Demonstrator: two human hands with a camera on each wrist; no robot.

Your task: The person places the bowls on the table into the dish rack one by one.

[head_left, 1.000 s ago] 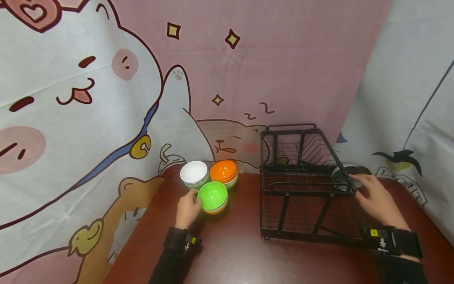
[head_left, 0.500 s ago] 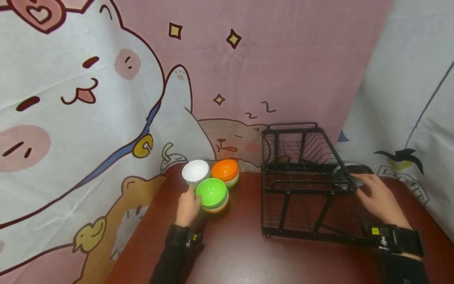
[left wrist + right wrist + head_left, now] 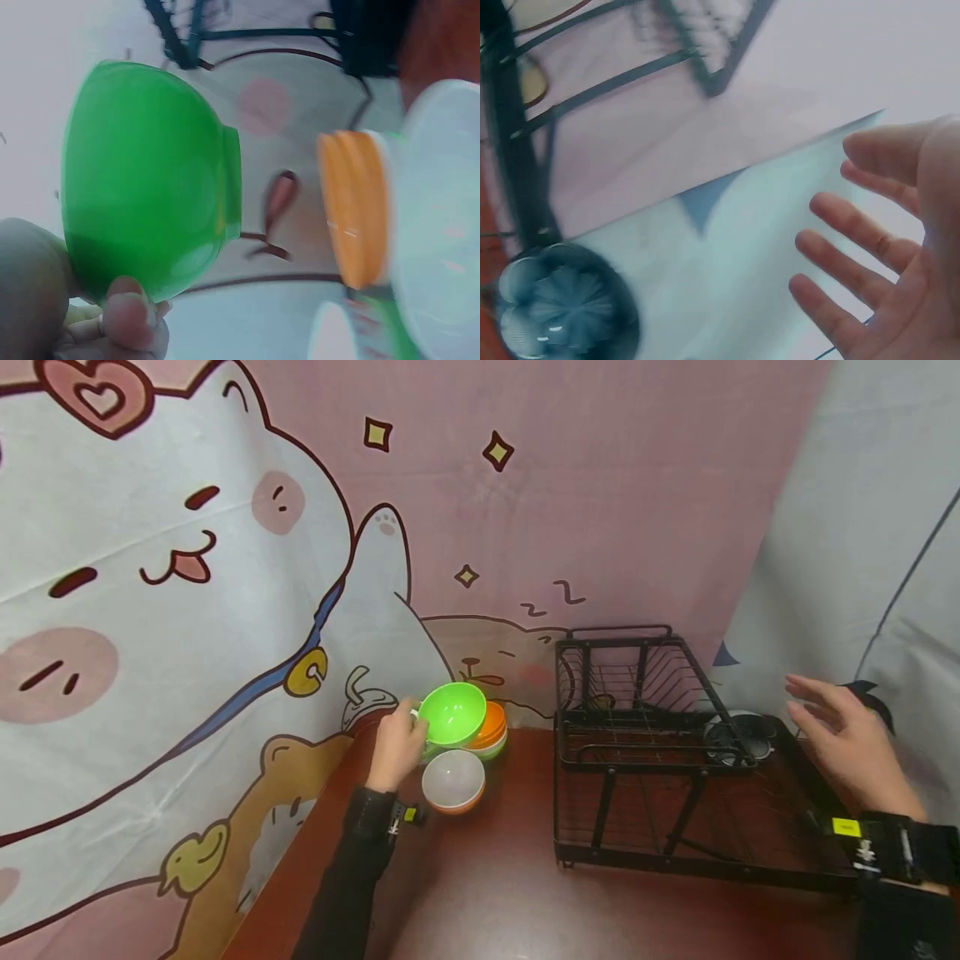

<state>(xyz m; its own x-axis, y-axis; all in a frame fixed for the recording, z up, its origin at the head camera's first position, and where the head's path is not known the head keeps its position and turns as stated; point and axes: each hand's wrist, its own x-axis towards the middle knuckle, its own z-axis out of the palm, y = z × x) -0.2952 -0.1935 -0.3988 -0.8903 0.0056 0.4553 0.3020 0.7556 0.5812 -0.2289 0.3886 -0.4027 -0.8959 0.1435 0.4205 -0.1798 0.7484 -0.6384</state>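
Our left hand (image 3: 397, 743) pinches the side of the green bowl (image 3: 453, 714) and holds it up in the air. Nearer to us, a white bowl (image 3: 453, 777) sits in an orange one on the red-brown table (image 3: 510, 893). Some orange bowls (image 3: 492, 723) peek out behind the green one. Our right hand (image 3: 858, 743) is wide, fingers apart, in the air near the black rack (image 3: 667, 860)

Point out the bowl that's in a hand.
The green bowl, gripped at its edge by the left hand. It alone is held up; the front white bowl and the orange bowl sit ungripped.
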